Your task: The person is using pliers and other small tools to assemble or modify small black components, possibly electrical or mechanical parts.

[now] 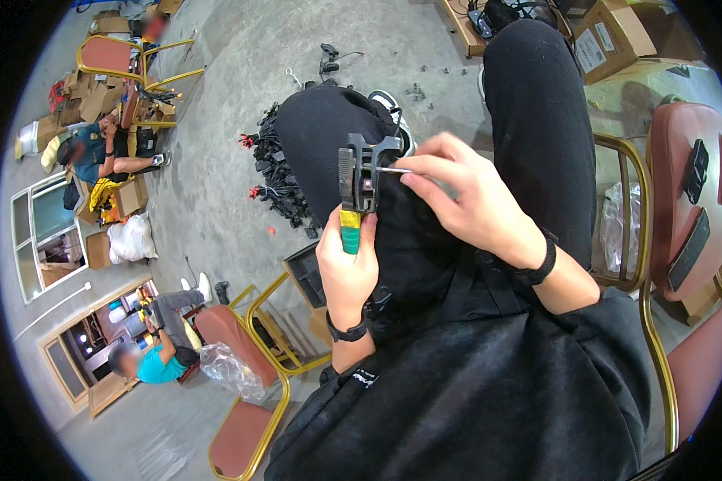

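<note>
My left hand is closed round the green-and-yellow handle of a hand tool, which stands upright above my lap. A grey, ridged strip runs along the tool's upper left side. Beside that strip sits a black forked part with slots and small openings; whether it belongs to the tool I cannot tell. Between thumb and fingertips, my right hand pinches a thin metal rod. Its left end meets the side of the black part. The rod's other end is hidden in the hand.
Black parts with cables lie heaped on the floor beside my knee. Small loose pieces are scattered ahead. On my right, a brown chair seat bears black flat objects. Cardboard boxes stand at far right. Two people sit at left.
</note>
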Available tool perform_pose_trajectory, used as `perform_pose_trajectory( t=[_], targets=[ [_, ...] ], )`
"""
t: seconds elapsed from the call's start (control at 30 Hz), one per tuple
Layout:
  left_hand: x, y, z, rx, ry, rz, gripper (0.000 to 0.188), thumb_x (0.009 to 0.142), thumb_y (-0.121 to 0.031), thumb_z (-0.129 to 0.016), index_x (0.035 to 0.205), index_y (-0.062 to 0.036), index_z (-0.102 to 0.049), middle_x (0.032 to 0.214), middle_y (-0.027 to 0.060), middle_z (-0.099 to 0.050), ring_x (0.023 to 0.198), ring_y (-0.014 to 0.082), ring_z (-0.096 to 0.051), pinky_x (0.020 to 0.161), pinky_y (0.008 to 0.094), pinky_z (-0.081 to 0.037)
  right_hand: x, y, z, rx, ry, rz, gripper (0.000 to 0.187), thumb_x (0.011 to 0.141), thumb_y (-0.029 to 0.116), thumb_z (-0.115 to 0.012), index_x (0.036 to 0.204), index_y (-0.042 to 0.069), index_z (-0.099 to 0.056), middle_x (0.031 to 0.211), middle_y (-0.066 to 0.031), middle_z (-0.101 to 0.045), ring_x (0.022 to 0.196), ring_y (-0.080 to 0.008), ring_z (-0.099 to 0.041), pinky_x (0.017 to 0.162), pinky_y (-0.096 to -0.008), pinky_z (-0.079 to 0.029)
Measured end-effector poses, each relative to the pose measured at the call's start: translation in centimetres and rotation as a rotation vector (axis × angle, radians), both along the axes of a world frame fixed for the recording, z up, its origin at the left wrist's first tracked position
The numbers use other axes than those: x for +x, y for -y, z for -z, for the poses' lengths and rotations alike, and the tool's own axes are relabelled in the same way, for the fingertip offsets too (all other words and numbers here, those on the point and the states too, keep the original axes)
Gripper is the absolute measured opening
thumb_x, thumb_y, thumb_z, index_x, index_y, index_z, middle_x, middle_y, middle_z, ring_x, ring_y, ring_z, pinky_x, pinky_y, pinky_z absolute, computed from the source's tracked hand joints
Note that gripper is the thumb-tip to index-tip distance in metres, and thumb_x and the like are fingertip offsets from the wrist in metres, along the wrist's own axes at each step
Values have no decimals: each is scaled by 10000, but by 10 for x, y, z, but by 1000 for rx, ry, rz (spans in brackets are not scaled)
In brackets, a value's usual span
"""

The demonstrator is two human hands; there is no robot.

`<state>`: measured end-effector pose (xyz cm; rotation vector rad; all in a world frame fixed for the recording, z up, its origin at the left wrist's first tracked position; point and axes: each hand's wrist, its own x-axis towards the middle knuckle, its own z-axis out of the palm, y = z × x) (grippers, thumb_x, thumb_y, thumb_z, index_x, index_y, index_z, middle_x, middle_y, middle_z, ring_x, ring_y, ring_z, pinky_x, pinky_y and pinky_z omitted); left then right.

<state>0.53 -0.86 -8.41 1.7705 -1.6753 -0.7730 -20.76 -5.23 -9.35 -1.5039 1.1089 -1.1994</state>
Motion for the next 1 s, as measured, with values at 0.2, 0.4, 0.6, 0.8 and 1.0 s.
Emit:
perform_pose_trajectory(
  t=[0.2,0.4,0.6,0.8,1.0],
  targets=[
    [7,1,-2,78,-138,8,244,1025,-129,-658,1189,50,-631,1019,98,-738,914,163,-703,854,309,-561,5,-3,9,-105,0,48,200,943,121,-728,1130,50,-734,1076,-141,-617,918,-217,-652,786,-336,-522],
    [1,2,-1,32,-137,-7,234,998,-155,-696,1142,23,-649,949,133,-726,847,220,-702,794,334,-540,-2,3,2,629,571,-331,334,1088,294,-549,1144,7,-711,808,-60,-662,672,-104,-660,651,-259,-551],
    [-7,-2,0,-36,20,-15,248,981,-155,-713,1149,17,-653,938,178,-721,851,308,-720,783,369,-541,-8,2,-6,780,681,-353,380,1096,312,-526,1167,-26,-684,726,-49,-651,570,-145,-686,541,-252,-572],
    [0,1,1,4,-70,-26,257,976,-151,-718,1152,24,-651,945,180,-722,851,305,-721,789,362,-540,3,1,5,-460,-431,179,275,929,26,-711,1201,59,-726,1138,-153,-654,1028,-269,-691,887,-371,-575],
    [0,0,2,16,-99,-29,265,977,-151,-716,1166,24,-652,939,165,-721,846,271,-711,802,354,-539,3,-3,9,-13,19,-42,227,976,89,-676,1195,68,-732,1022,-122,-669,928,-198,-679,828,-332,-556]
  ],
)
